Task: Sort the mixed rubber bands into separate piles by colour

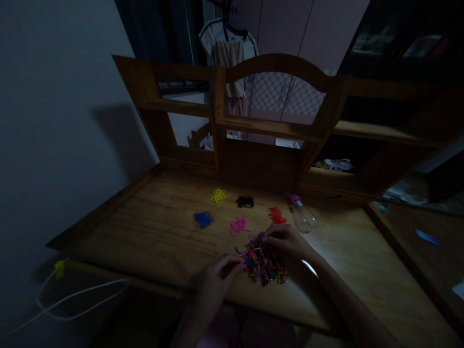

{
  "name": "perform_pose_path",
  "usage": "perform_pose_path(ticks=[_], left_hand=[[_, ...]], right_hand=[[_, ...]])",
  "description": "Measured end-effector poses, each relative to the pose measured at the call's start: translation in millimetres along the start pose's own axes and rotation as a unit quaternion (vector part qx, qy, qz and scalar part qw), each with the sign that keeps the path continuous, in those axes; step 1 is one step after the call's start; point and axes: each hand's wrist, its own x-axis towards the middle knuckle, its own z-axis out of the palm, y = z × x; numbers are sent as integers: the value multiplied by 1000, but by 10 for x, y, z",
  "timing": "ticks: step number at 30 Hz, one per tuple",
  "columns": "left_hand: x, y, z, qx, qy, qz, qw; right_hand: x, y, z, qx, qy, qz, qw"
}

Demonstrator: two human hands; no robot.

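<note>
A mixed pile of small, thin coloured pieces [264, 263], looking like little bands or clips, lies near the desk's front edge. My left hand [219, 278] is at its left side, thumb and forefinger pinched by some pink pieces; what they grip is unclear. Over the pile's top, my right hand [288, 240] pinches a small dark blue piece at the fingertips. Beyond are sorted heaps of the same pieces: blue [203, 219], yellow [218, 195], black [245, 201], pink [239, 225] and red [277, 215].
A clear bulb-shaped bottle [305, 217] with a pink cap lies right of the red heap. A wooden shelf unit [259, 164] rises along the back of the desk [145, 222]. A white cable [87, 290] hangs at the left front. The room is dim.
</note>
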Motion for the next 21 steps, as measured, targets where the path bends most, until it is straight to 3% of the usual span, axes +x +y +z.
perform_pose_path(ticks=[4,9,16,21], left_hand=[[3,-17,-7,1,1,6,1000],[10,-47,-14,-50,33,-17,998],[50,28,-100,-101,99,-57,988],[73,38,-136,-122,91,-56,987]], right_hand=[[24,-182,12,-114,17,-28,993],[101,-405,96,-156,12,-55,986],[256,-492,519,-229,-9,-48,972],[270,-480,675,-249,5,-2,968]])
